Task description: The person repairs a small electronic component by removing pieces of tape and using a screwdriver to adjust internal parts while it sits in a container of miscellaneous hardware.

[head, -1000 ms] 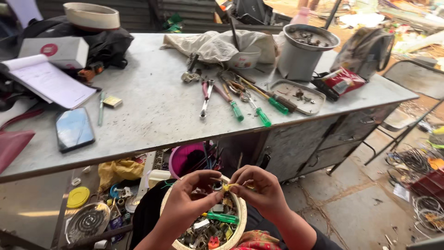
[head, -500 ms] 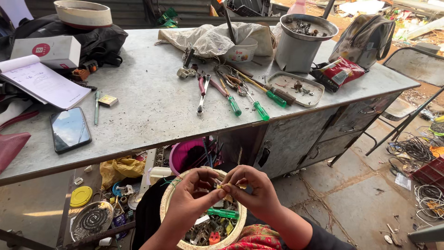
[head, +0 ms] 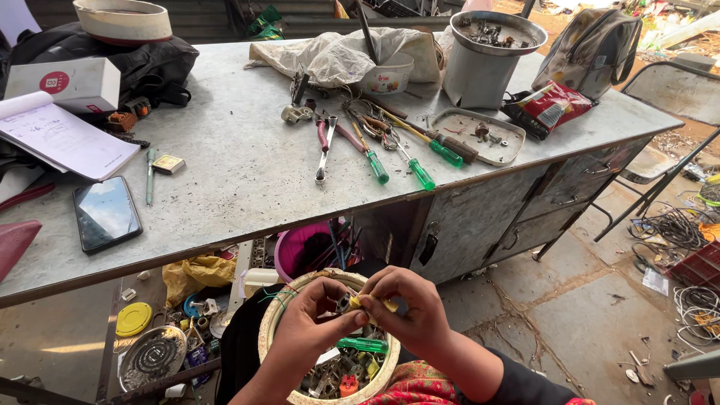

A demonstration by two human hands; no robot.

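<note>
— Where is the small yellow-and-metal fitting (head: 365, 303)?

— Pinched between both hands, its long axis running left to right. The left hand (head: 311, 324) closes on its left end, the right hand (head: 409, 307) grips its right end, equally near.

— What lies below?

— A round cream bowl (head: 267, 341) of parts on the lap, just before the grey metal worktable (head: 240, 176), outdoors on cracked concrete.

Grey metal workbench (head: 247, 180): black phone (head: 107, 212) lower left, green-handled screwdrivers (head: 420, 172) centre, grey metal pot (head: 484, 64) upper right.
</note>
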